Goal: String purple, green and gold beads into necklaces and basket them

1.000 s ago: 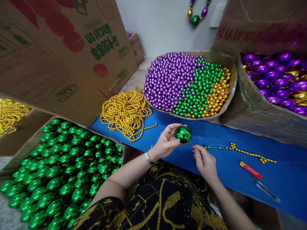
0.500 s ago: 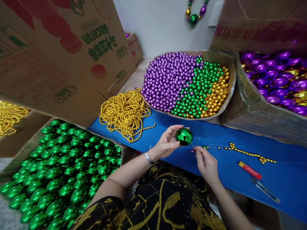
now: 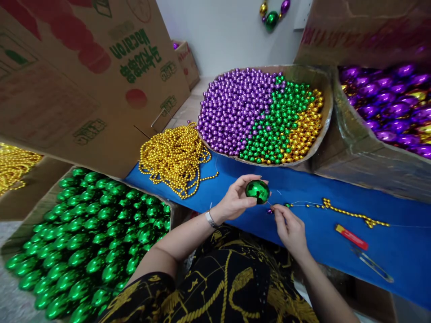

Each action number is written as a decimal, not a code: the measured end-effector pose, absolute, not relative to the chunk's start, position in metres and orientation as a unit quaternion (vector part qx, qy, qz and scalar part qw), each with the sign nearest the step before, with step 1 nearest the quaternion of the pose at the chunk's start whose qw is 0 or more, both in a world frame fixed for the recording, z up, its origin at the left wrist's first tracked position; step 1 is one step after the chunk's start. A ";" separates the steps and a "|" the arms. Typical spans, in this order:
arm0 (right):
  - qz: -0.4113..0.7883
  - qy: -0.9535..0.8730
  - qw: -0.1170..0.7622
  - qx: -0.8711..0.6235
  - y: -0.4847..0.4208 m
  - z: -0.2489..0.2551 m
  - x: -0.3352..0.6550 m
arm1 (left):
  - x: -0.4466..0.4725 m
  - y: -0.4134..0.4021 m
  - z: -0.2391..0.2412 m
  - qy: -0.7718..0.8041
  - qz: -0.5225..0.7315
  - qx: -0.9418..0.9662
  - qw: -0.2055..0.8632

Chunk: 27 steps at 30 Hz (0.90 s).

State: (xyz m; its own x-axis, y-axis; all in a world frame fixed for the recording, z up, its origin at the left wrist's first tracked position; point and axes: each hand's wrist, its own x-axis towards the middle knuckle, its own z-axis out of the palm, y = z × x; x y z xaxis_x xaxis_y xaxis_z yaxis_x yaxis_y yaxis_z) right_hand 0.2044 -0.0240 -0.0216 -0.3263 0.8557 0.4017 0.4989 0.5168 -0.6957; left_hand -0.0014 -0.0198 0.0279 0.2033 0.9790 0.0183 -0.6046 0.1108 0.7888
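Observation:
My left hand (image 3: 238, 197) grips a large shiny green bead (image 3: 257, 192) between thumb and fingers, above the blue table surface. Close by on its right, my right hand (image 3: 288, 226) pinches a thin needle, whose tip meets the lower right side of the bead. Whether the tip is inside the hole cannot be made out. A small purple bead (image 3: 270, 211) and a small green bead (image 3: 288, 205) sit beside my right fingertips. From there a clear thread runs right to a short string of gold beads (image 3: 357, 214) on the blue cloth (image 3: 316, 242).
A pile of gold bead strands (image 3: 175, 157) lies left. Behind, an open box (image 3: 328, 112) holds small purple, green and gold beads. Large green beads (image 3: 90, 242) fill a box at lower left. A red cutter (image 3: 352, 237) and metal snips (image 3: 372, 264) lie right.
Both hands stay nearly in place; the green bead has turned or shifted slightly left. The view has tilted a little.

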 end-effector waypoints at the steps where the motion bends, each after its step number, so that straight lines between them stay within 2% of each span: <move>1: 0.235 -0.781 0.384 -0.434 -0.024 -0.021 0.204 | -0.002 -0.020 0.027 0.271 0.566 0.344 0.698; 9: 0.253 -0.778 0.376 -0.436 -0.026 -0.021 0.206 | -0.002 -0.017 0.028 0.262 0.554 0.335 0.716; 16: 0.196 -0.793 0.398 -0.418 -0.025 -0.024 0.208 | -0.007 -0.014 0.032 0.249 0.525 0.332 0.743; 27: 0.245 -0.780 0.389 -0.424 -0.027 -0.024 0.208 | -0.003 -0.011 0.030 0.253 0.522 0.321 0.749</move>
